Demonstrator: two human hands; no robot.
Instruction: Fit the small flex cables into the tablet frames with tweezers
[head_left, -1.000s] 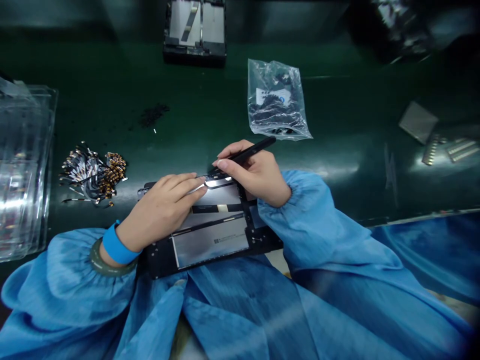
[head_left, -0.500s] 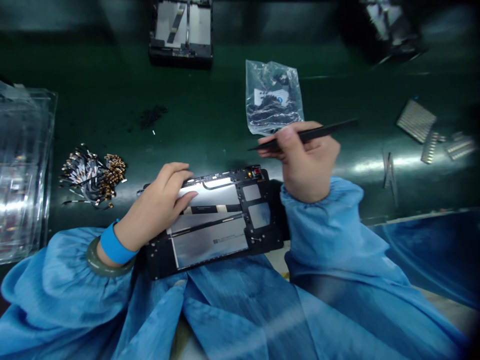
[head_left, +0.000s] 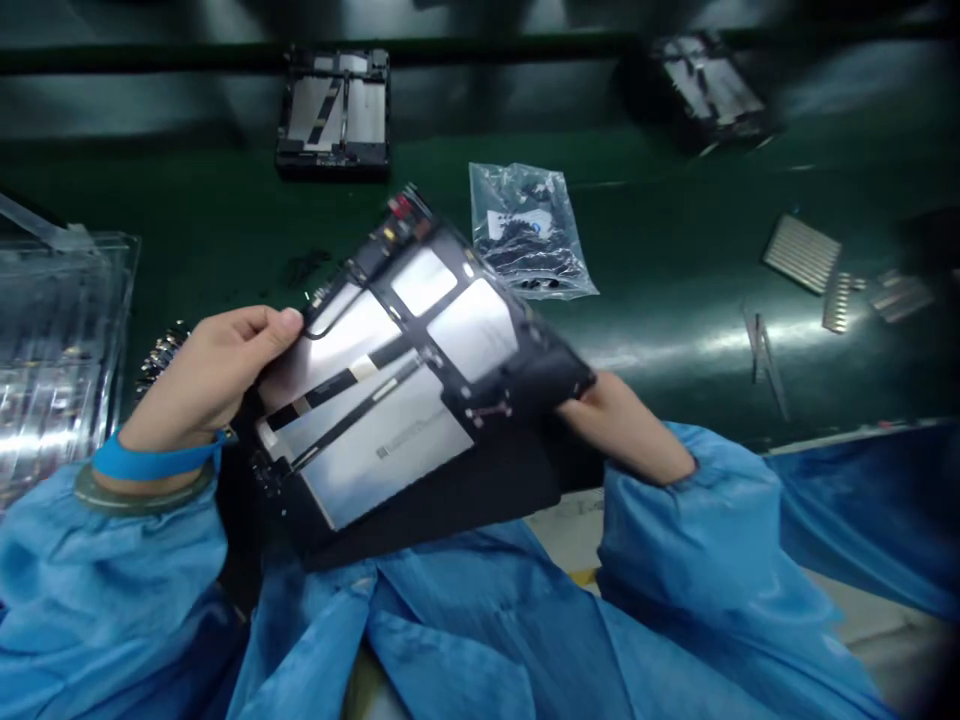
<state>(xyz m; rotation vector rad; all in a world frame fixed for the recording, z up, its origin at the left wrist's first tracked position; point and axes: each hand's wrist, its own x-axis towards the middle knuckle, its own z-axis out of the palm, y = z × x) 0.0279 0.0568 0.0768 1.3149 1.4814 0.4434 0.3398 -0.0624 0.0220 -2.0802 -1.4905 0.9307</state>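
An opened tablet (head_left: 382, 430), its silver batteries and black flat cables showing, hangs tilted above a black pad (head_left: 480, 500) at the table's front edge. My left hand (head_left: 225, 365) pinches its upper left edge, thumb on top. On the right side my right hand (head_left: 622, 420) grips the lower right corner, with its fingers mostly hidden behind the tablet. No tweezers can be made out in the right hand now. Just past the left hand lies a pile of small flex cable parts (head_left: 161, 355), partly covered by it.
Beyond the tablet lies a clear plastic bag (head_left: 529, 235) of small black parts. Stacks of opened tablets (head_left: 334, 115) stand at the back left and back right (head_left: 712, 85). Clear trays (head_left: 60, 340) fill the left side. Metal pieces (head_left: 802, 252) and thin strips (head_left: 765, 360) lie right.
The tablet has been lifted off the pad and tilted, its right end raised. My right hand has moved down from beside the bag to the tablet's corner; its black tweezers no longer show.
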